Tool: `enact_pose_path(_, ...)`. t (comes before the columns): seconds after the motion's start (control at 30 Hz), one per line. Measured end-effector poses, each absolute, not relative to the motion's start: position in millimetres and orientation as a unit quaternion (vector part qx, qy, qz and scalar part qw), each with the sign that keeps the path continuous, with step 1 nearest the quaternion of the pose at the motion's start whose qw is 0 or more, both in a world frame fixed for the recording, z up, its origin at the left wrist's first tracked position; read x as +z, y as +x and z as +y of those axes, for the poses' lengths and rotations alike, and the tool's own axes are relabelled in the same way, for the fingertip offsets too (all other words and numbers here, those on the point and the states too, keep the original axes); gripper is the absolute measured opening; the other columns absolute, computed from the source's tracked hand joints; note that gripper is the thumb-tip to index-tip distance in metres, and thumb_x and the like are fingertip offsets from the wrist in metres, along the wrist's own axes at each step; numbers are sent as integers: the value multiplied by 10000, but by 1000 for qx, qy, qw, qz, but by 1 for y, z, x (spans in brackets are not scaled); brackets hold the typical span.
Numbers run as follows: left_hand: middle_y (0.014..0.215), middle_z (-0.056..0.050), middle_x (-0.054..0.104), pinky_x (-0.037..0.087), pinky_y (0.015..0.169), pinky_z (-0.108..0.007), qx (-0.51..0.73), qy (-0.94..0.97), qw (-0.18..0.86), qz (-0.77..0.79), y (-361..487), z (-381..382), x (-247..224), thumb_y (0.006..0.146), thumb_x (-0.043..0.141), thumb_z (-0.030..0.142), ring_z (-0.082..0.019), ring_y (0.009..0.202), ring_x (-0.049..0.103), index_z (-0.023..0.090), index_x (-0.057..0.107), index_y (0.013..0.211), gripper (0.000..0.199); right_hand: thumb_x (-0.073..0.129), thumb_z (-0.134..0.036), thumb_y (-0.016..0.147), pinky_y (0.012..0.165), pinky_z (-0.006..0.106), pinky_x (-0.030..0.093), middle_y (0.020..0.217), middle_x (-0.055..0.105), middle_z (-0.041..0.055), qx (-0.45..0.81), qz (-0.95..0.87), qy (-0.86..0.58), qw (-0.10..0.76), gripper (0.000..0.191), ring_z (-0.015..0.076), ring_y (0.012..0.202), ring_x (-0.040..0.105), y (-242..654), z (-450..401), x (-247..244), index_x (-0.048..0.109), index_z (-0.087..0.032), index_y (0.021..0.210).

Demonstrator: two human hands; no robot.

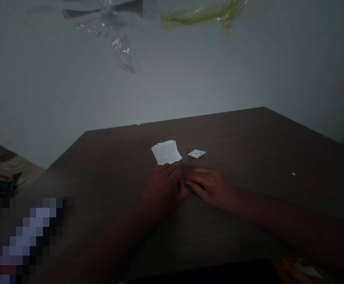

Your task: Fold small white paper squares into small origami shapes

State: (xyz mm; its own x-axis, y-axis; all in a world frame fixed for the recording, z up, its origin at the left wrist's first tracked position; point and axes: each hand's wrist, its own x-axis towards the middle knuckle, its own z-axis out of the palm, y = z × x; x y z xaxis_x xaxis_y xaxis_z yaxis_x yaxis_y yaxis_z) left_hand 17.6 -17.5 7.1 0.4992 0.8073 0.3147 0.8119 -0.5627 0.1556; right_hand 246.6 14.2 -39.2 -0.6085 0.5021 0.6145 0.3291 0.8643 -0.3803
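Because the light is dim, the small pale piece (183,183) between the left hand (164,187) and the right hand (211,185) is hard to make out. Both hands' fingers close in around it, nearly meeting; the left hides most of it. Just beyond lie stacked printed papers (167,152), their print unreadable, and a folded paper diamond (197,153).

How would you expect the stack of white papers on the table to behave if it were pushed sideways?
The stack of white papers would probably fan out, since its uneven edges suggest loose sheets. Lying flat and low on the table, it seems unlikely to tip or roll.
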Motion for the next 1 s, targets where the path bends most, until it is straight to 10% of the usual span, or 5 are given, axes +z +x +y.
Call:
enact_pose_path(0.4,908,-9,758,597,916,-390,-200,-834,20,-514,-16,4,2,965,731,90,-254,907,723,280,552,843,288,659,-235,1268,897,367,689,1045,902,58,129,-867,-267,401,258,232,964,850,261,25,-42,879,-244,1132)
enact_pose_path(0.63,1236,-91,873,641,1107,-477,-205,-875,-14,-438,-6,-4,0,1071,733,130,-316,1204,806,238,773,1203,175,694,-205,1229,861,364,689,1015,881,58,124,-866,-265,405,219,231,922,827,258,29,-47,884,-245,1127)
enact_pose_path(1.0,1067,-98,836,659,1024,-470,-155,-898,33,-410,10,-14,4,1193,672,107,-309,1040,790,187,806,1067,200,689,-115,1095,961,462,718,1051,799,86,28,-868,-249,429,171,286,1028,777,247,23,-41,786,-253,1064)
